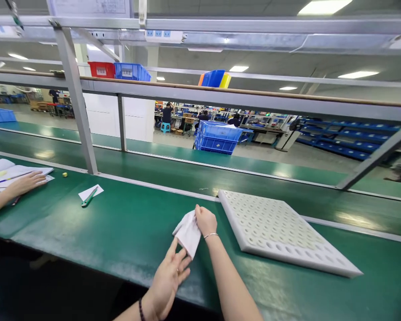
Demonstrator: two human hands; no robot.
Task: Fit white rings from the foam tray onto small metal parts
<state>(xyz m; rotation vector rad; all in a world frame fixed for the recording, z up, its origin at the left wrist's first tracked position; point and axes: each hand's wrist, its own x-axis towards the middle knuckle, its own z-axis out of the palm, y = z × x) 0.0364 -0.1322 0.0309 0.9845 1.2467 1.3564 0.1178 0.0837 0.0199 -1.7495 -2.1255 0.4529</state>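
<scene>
A small white cloth (pixel 189 232) is held just above the green bench (pixel 120 232) between both hands. My right hand (pixel 205 220) pinches its upper edge. My left hand (pixel 169 276) grips its lower corner with the fingertips. A white foam tray (pixel 280 229) full of round holes lies flat on the bench just right of my right hand.
At the far left a co-worker's hand (pixel 25 183) rests on an open notebook (pixel 6 174) with a pen. A green tool lies on a paper slip (pixel 90 194). A grey metal frame post (pixel 76 102) rises behind. Blue crates (pixel 217 137) stand beyond the conveyor.
</scene>
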